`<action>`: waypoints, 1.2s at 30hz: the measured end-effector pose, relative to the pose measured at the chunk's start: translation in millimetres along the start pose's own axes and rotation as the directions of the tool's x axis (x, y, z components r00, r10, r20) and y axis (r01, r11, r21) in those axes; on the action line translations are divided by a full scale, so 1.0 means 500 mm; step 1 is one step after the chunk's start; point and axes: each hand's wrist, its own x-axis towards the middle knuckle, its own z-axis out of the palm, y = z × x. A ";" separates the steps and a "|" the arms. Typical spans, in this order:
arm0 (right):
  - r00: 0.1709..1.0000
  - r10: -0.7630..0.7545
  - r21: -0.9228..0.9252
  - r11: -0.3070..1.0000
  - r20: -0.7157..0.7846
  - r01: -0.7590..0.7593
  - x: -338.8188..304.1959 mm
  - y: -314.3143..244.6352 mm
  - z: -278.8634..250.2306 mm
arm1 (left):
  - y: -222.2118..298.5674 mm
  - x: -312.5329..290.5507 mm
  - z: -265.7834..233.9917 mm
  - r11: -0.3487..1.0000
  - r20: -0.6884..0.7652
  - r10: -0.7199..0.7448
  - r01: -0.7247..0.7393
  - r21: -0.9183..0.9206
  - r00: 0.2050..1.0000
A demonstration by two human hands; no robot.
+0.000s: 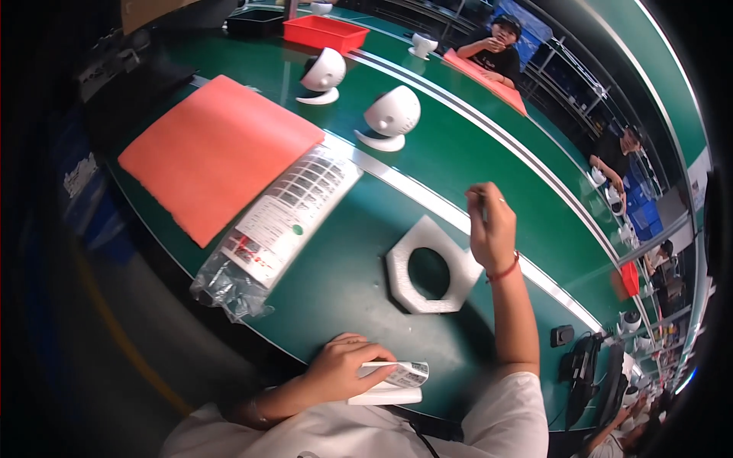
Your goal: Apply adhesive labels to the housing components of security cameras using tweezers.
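Close to my body at the table's near edge, my left hand (345, 369) is closed on a curled label sheet (409, 374) with printing on it. Below that sheet lies a white flat piece (389, 395), perhaps part of the same stack. My right hand (495, 227) is raised beside a white foam holder (399, 279) with angled sides and a round hole. Its fingers are bent together as in a pinch; whatever they may hold is too small to make out. Beyond stand two white, round-headed devices on curved bases, a nearer one (394, 114) and a farther one (324, 73).
On the left lie an orange foam mat (221, 153) and a plastic-wrapped pack of printed label sheets (286, 217). A red tray (324, 34) and a black tray (254, 24) stand at the far left. A small black device (562, 336) is at right. Co-workers sit across the green line.
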 end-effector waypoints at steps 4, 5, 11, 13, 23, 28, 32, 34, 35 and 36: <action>0.953 0.015 -0.224 0.973 0.303 0.056 0.067 0.041 0.108 | -0.004 0.004 -0.002 0.999 0.057 0.013 -0.011 -0.047 0.998; 0.931 0.036 -0.255 0.965 0.363 0.062 0.082 0.049 0.129 | -0.007 0.001 0.006 1.000 0.070 0.024 -0.025 0.001 0.997; 0.720 0.292 -0.455 0.890 0.630 0.037 0.132 0.122 0.279 | -0.023 -0.012 0.000 0.996 0.041 0.085 -0.085 -0.003 0.996; 0.689 0.361 -0.490 0.872 0.628 -0.010 0.152 0.139 0.312 | -0.009 -0.008 -0.012 0.999 0.060 0.026 -0.023 -0.046 0.998; 0.793 0.447 -0.639 0.763 0.414 -0.097 0.139 0.188 0.317 | -0.023 0.003 -0.023 0.991 0.065 -0.015 0.024 -0.133 0.998; 0.914 0.340 -0.660 0.742 0.221 -0.116 0.118 0.228 0.148 | -0.017 0.012 -0.012 0.996 0.051 0.019 -0.014 -0.092 0.999; 0.932 0.266 -0.465 0.876 0.248 -0.126 0.085 0.140 0.008 | -0.001 0.017 -0.004 0.995 0.058 0.056 -0.061 0.078 0.997; 0.939 0.247 -0.304 0.937 0.237 -0.170 0.061 0.103 -0.060 | 0.003 0.030 0.011 0.987 0.109 0.067 -0.082 0.140 0.992; 0.945 0.235 -0.191 0.962 0.226 -0.194 0.049 0.081 -0.092 | 0.006 0.038 0.021 0.976 0.120 0.067 -0.090 0.199 0.991; 0.953 0.231 -0.157 0.967 0.198 -0.202 0.038 0.048 -0.124 | 0.008 0.051 0.032 0.972 0.145 0.065 -0.095 0.215 0.987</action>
